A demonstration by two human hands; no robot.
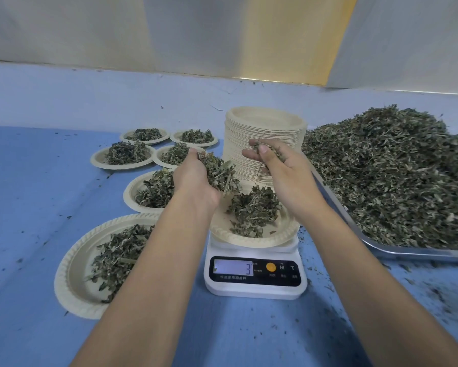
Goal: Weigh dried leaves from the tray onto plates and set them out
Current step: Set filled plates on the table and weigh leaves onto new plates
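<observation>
Over the scale (254,276), our left hand (196,181) cups a clump of dried leaves (220,173), fingers curled round it; right hand (280,165) pinches a few. The plate (283,231) sits directly below both, left nearer; display reads 3.

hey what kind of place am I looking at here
Probably a small herb or tea portioning workbench: a metal tray heaped with dried leaves, a digital scale, and a stack of plates.

Even, soft daylight; faint shadows; slight glare on scale (254,271) display; wide-angle bending at edges; mild overall softness.
</observation>
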